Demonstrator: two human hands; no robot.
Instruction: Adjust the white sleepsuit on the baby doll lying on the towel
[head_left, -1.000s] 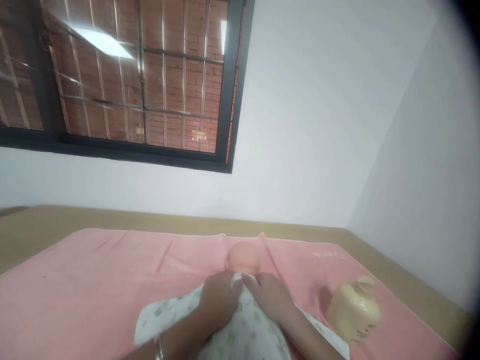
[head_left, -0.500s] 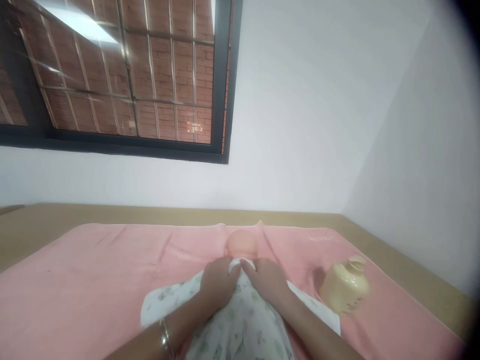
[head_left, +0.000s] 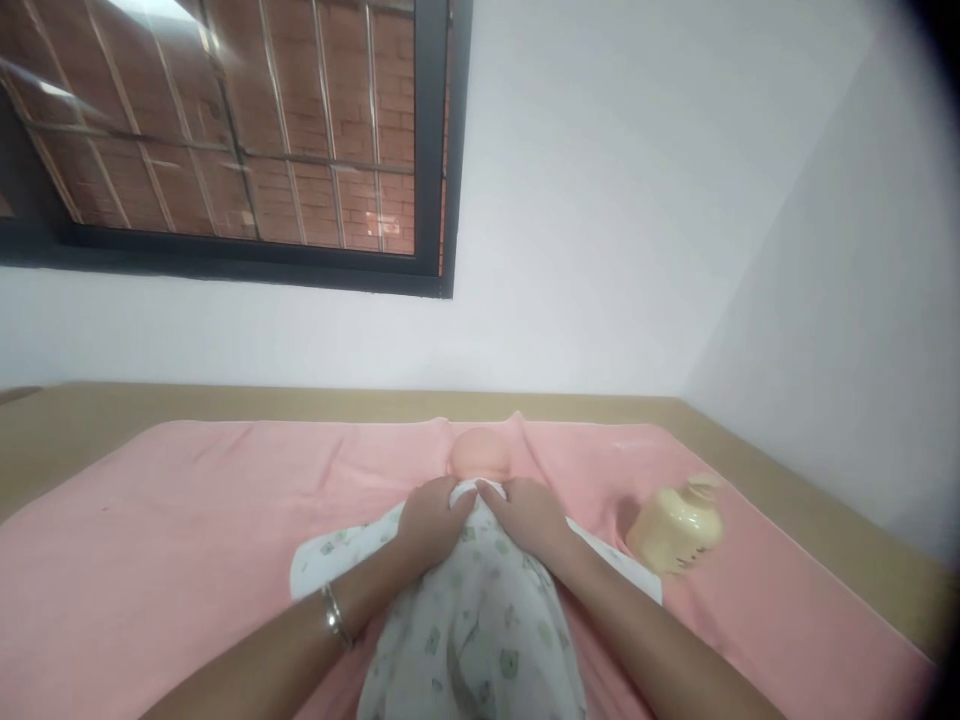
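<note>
Pink cloth (head_left: 187,540) runs from the near edge towards the back, lightly creased. Nearest, two bare forearms reach in, the left one wearing a silvery bracelet (head_left: 335,615). Between them lies a white garment (head_left: 495,620) with a green print, its body bulging on the near side, its sleeves spread left and right on the cloth. Left hand (head_left: 433,522) and right hand (head_left: 531,515) are clamped on its far edge, thumbs close together on top; the fingertips underneath are hidden. Just beyond the hands is a rounded, skin-toned form (head_left: 480,452), perhaps a doll's head; whether the fabric touches it I cannot tell.

As a judgement, the step in hand is working that gathered edge at the rounded form. What comes next seems to call for an even hold on both sides, with the opening kept slack.

Out to the right, apart from the right hand, a glossy yellow container (head_left: 679,525) sits on the cloth near a sleeve. Farther off, the tan surface (head_left: 360,405) shows as a border, meeting a plain white wall (head_left: 600,200). Far left, a dark-framed window (head_left: 225,190) looks onto metal bars and brickwork.
</note>
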